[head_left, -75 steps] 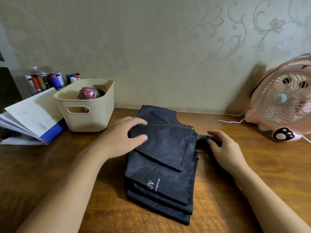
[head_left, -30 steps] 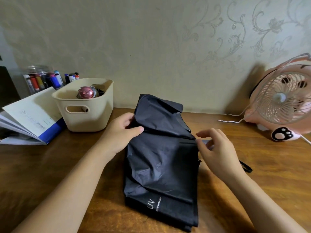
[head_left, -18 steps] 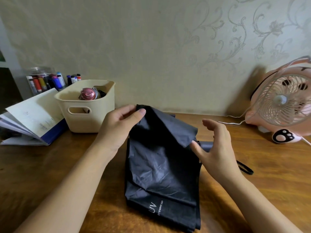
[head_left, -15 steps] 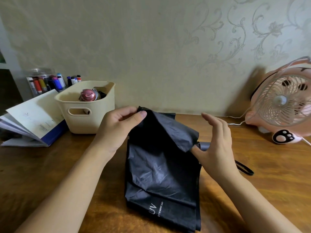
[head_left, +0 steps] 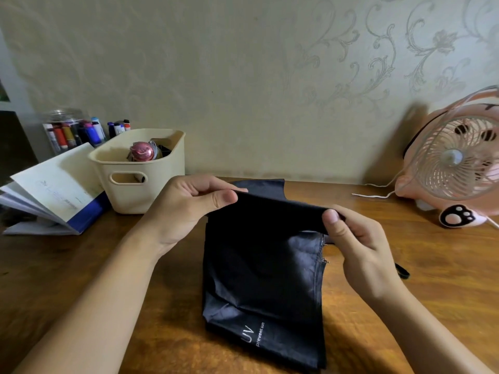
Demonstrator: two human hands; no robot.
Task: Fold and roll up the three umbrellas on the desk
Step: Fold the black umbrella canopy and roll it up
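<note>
The top fold of the black umbrella is now pinched at its right end by the right hand, spread open moments earlier; the left end is still pinched by the left hand. Thin, creased fabric is laid in flat rectangular pleats on the wooden desk.

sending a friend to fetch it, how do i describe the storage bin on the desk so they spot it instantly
On the wooden desk, look to the back left, near the wall. The bin stands between the open booklet and the black umbrella. It is the only cream tub, with a slot handle and a pink round thing inside.
</note>
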